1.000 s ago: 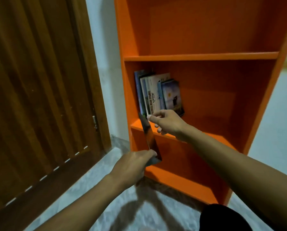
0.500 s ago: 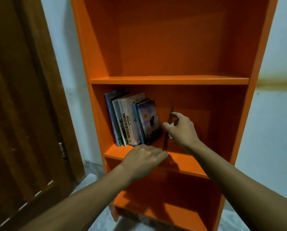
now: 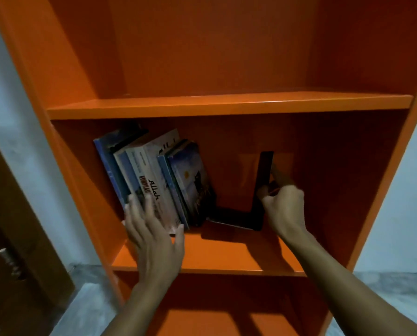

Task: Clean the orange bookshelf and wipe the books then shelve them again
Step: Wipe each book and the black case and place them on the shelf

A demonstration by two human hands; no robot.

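Two hands are working inside the orange bookshelf (image 3: 226, 106), on its middle shelf. Leaning books (image 3: 154, 180) are standing at the shelf's left side; the left hand (image 3: 154, 241), fingers spread, is pressing them. The right hand (image 3: 283, 207) is gripping a black bookend (image 3: 263, 190) just right of the books. Shelving seems nearly finished; next, I think, the bookend needs sliding against the books.

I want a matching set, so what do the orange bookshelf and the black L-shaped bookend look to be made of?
The orange bookshelf looks like laminated or painted board: flat, even colour with a soft sheen, no grain showing. The black bookend, held by the right hand, seems thin sheet metal with a dark matte coat, judging by its slim bent shape; plastic is possible.
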